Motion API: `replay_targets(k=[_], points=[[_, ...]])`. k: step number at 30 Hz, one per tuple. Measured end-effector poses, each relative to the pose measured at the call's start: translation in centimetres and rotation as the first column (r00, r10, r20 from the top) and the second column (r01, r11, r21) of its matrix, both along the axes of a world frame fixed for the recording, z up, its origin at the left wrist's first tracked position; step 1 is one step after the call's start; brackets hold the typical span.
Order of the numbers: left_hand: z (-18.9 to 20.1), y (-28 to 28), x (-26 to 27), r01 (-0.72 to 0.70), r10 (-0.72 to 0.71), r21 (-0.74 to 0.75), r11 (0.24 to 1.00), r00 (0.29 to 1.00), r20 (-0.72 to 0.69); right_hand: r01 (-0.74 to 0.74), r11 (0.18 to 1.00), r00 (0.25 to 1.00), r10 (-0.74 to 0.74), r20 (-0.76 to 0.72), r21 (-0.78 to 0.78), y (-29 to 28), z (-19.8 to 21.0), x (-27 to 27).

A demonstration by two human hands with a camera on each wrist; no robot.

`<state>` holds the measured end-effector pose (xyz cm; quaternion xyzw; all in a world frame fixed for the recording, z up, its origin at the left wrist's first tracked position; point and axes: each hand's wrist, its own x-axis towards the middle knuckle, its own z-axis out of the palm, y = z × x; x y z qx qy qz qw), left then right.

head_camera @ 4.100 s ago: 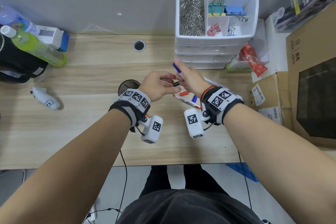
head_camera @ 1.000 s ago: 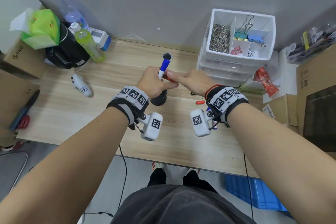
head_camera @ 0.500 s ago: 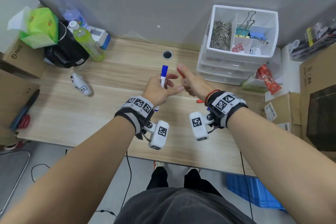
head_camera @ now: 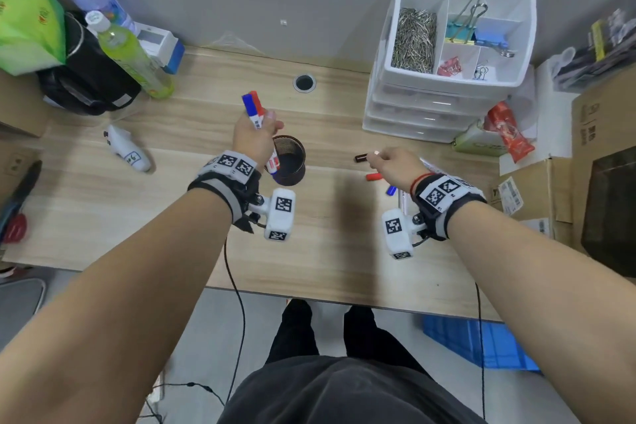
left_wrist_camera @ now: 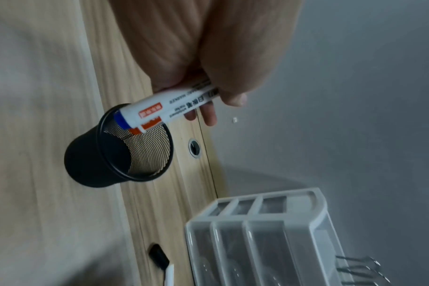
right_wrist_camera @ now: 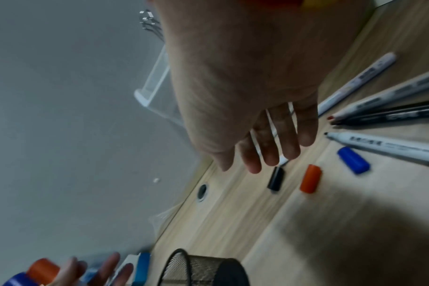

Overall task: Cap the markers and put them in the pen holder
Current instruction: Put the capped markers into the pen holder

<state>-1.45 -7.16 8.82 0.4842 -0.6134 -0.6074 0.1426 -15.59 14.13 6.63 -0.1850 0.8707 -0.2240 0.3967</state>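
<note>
Capped markers (head_camera: 254, 111) in left hand (head_camera: 253, 139)

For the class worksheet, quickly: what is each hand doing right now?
Left hand: grips two capped markers over the pen holder.
Right hand: open, fingers reaching at the black cap.

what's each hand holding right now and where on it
Left hand grips two capped markers, blue and red, around mid-barrel, over the pen holder. Right hand holds nothing; its fingers reach toward the black cap.
</note>
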Motion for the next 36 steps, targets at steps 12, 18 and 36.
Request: replay_targets(k=[12,18,36], points=[[-5.5,-0.2,-1.3,0.134,-0.108,-0.218,0.967,0.986,0.129,0.086,0.994,0.996,-0.083,0.034,-0.065,0.9,-5.8,-1.7],[-4.3,-1.0,-2.4,0.276,-0.166,-0.402,0.873,0.943,0.287,0.148,0.989,0.989,-0.148,0.02,-0.008,1.3,-6.9,-3.3],[-11.7,11.5,-9.3,0.763,-0.599,-0.175,0.622,0.609,0.52,0.373,0.92,0.899,-0.326,-0.292,0.12,10.0,-9.7,-7.7]])
